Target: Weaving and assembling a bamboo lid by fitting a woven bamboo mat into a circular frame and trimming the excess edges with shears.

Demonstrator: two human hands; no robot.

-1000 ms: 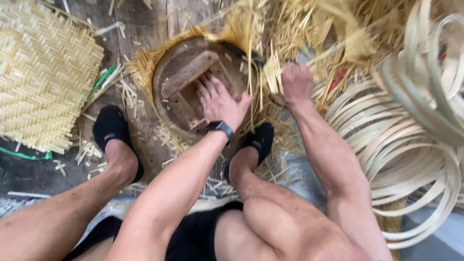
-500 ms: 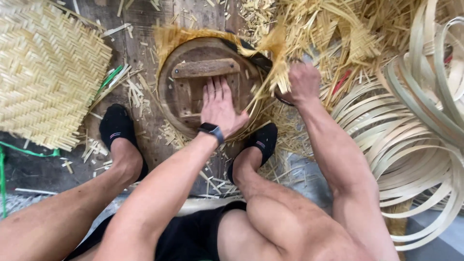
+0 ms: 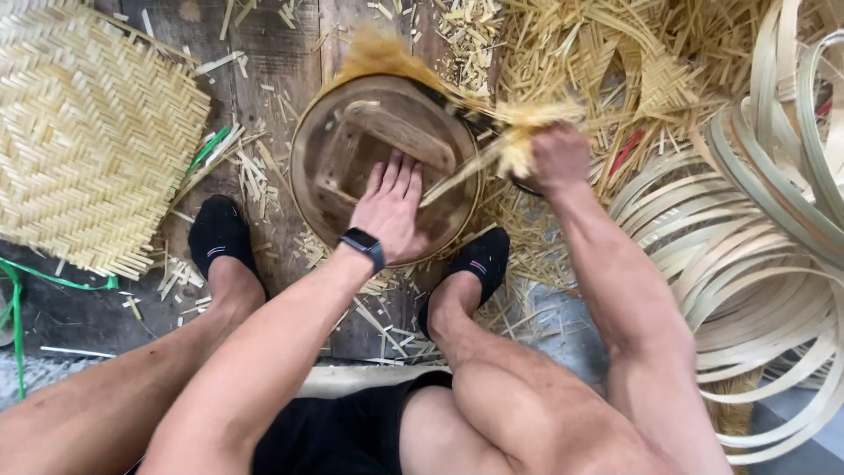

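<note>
A round wooden form with a wooden crossbar lies on the plank floor between my feet. My left hand, a dark watch on its wrist, presses flat on the form with fingers spread. My right hand is closed around a bunch of pale bamboo strips that run from the form's right rim. A woven bamboo edge sticks out from under the form at the top.
A flat woven bamboo mat lies at the left. Coils of bamboo hoops fill the right side. Loose strips and shavings cover the floor beyond. A green cord runs at the lower left.
My left hand slid lower on the form while the view shifted. My right hand pulled the bunch of strips up and to the right of the rim.
</note>
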